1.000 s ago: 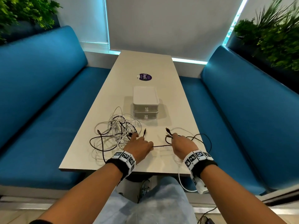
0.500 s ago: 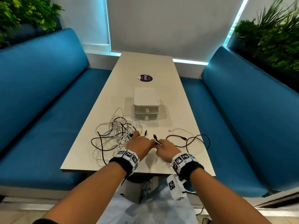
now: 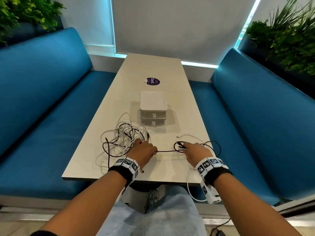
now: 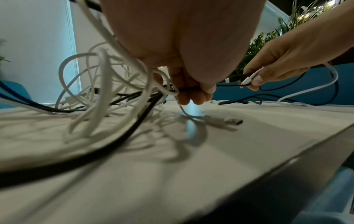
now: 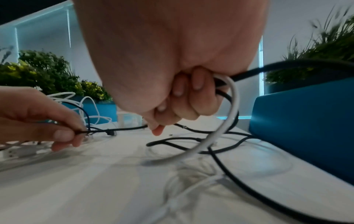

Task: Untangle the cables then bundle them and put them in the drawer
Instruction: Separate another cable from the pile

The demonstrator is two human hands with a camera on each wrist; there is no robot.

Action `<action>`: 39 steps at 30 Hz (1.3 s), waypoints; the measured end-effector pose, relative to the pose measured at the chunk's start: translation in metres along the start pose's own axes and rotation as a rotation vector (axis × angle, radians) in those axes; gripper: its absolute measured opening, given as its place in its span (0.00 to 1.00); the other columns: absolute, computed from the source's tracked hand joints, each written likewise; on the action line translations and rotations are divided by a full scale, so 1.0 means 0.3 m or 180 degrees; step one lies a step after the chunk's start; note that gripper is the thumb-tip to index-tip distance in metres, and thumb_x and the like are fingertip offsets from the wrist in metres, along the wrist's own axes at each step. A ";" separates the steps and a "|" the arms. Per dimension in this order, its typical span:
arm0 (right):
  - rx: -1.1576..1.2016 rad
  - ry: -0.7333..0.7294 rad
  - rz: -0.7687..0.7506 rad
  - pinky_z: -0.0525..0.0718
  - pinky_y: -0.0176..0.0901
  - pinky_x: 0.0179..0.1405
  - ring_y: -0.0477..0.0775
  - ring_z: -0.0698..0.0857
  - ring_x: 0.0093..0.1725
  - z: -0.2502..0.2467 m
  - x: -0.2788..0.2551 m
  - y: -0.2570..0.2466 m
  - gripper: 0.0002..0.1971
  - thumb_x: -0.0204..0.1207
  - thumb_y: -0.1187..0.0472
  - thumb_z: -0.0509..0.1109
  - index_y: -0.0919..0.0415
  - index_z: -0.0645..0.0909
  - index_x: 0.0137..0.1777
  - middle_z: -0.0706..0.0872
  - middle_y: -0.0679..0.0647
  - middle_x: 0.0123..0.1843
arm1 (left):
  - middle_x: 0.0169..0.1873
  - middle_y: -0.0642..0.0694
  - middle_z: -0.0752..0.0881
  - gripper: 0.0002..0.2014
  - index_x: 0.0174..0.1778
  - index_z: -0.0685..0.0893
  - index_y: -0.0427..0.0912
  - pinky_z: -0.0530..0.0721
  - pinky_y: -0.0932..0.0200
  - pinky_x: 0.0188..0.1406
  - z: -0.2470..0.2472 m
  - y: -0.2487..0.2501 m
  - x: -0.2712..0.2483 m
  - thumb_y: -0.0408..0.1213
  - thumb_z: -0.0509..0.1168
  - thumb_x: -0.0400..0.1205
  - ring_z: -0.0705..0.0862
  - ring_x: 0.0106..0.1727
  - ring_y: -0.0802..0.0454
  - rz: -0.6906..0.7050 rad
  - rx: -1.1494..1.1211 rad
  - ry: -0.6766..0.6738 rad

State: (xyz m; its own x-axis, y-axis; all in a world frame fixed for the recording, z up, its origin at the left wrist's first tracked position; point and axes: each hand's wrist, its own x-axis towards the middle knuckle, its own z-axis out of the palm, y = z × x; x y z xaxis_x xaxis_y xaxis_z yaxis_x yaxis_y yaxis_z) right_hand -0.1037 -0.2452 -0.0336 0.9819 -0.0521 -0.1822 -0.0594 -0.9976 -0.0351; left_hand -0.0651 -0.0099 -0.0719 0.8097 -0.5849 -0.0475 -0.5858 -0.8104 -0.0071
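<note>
A tangle of white and black cables [image 3: 122, 140] lies on the near left of the table [image 3: 153, 68]. My left hand [image 3: 144, 150] pinches a black cable [image 3: 167, 151] at the tangle's right edge; the left wrist view shows the left hand's fingers [image 4: 191, 94] curled on it. That black cable stretches taut across to my right hand [image 3: 196, 150], which grips black cable loops [image 5: 226, 94] and a white cable [image 5: 229, 106], with connector ends [image 4: 241, 79] sticking out of the fist. A small white two-drawer box [image 3: 152, 109] stands behind, both drawers closed.
Blue benches [image 3: 42, 99] run along both sides of the table. A purple sticker [image 3: 153, 81] lies beyond the drawer box. More black and white cable [image 3: 211, 145] loops near the right table edge, and a white cable [image 3: 190, 191] hangs over the front edge.
My hands were together half a second ago; the right hand has moved right, drawing a length of black cable out taut between them.
</note>
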 end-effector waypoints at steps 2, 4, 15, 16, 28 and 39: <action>-0.0033 0.0003 0.0110 0.83 0.51 0.47 0.62 0.86 0.52 0.004 -0.003 0.007 0.13 0.86 0.54 0.55 0.54 0.76 0.65 0.86 0.58 0.54 | 0.50 0.50 0.85 0.11 0.54 0.81 0.52 0.62 0.46 0.65 -0.002 0.005 0.005 0.33 0.57 0.85 0.79 0.59 0.46 -0.0016 0.0065 -0.0017; 0.0166 0.0114 0.0250 0.81 0.50 0.43 0.62 0.86 0.51 0.014 -0.006 -0.011 0.13 0.86 0.56 0.53 0.58 0.75 0.62 0.86 0.58 0.54 | 0.49 0.50 0.86 0.11 0.53 0.82 0.53 0.62 0.44 0.66 -0.005 0.017 0.012 0.34 0.57 0.85 0.79 0.58 0.45 -0.0023 0.0147 -0.0030; 0.0862 0.0171 -0.0334 0.78 0.53 0.44 0.69 0.84 0.53 0.101 0.010 -0.249 0.14 0.87 0.53 0.54 0.61 0.76 0.59 0.86 0.65 0.53 | 0.42 0.50 0.89 0.12 0.50 0.83 0.52 0.64 0.45 0.64 -0.042 0.048 0.027 0.34 0.56 0.85 0.85 0.51 0.45 -0.0130 0.0036 0.0169; 0.0922 0.0128 -0.0333 0.79 0.53 0.44 0.69 0.84 0.52 0.104 0.011 -0.246 0.13 0.87 0.53 0.54 0.60 0.76 0.58 0.86 0.65 0.52 | 0.43 0.50 0.89 0.12 0.50 0.83 0.52 0.64 0.45 0.64 -0.044 0.045 0.024 0.35 0.55 0.85 0.84 0.52 0.46 -0.0129 0.0021 0.0183; 0.0713 0.0042 0.0479 0.83 0.49 0.47 0.63 0.86 0.53 0.046 0.007 0.037 0.15 0.86 0.51 0.56 0.52 0.78 0.66 0.87 0.60 0.55 | 0.48 0.47 0.86 0.13 0.54 0.82 0.54 0.63 0.45 0.66 -0.025 -0.047 0.005 0.40 0.52 0.89 0.81 0.55 0.45 -0.0168 -0.0115 -0.0123; 0.0976 0.0183 -0.0462 0.84 0.56 0.47 0.68 0.85 0.51 0.068 0.015 -0.196 0.14 0.86 0.54 0.55 0.55 0.77 0.64 0.87 0.63 0.51 | 0.40 0.48 0.88 0.11 0.49 0.81 0.53 0.64 0.43 0.64 -0.030 0.038 0.016 0.42 0.53 0.89 0.84 0.45 0.43 -0.0091 -0.0226 0.0023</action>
State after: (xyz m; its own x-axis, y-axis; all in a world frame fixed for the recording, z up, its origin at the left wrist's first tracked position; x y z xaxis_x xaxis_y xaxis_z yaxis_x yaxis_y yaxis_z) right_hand -0.0993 -0.1857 -0.0525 0.9921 0.0783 -0.0982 0.0390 -0.9353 -0.3518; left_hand -0.0676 -0.0221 -0.0632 0.8265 -0.5614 -0.0411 -0.5586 -0.8271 0.0624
